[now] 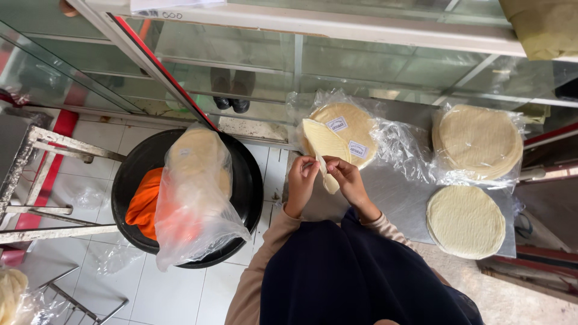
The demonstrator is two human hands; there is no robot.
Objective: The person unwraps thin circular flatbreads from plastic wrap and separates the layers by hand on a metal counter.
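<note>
My left hand [301,176] and my right hand [344,176] meet over a metal table [397,192] and both pinch the lower edge of one thin pale flatbread sheet [323,144], lifted and curled. Just behind it lies a stack of round flatbreads with two small white labels [349,123] on an open clear plastic bag [394,144].
Another bagged stack of flatbreads [478,141] sits at the right, with a bare round stack [465,221] in front of it. On the tiled floor at the left stands a black tub [244,180] holding an orange cloth [144,204] and a bagged stack [195,180]. A glass cabinet [271,66] runs behind.
</note>
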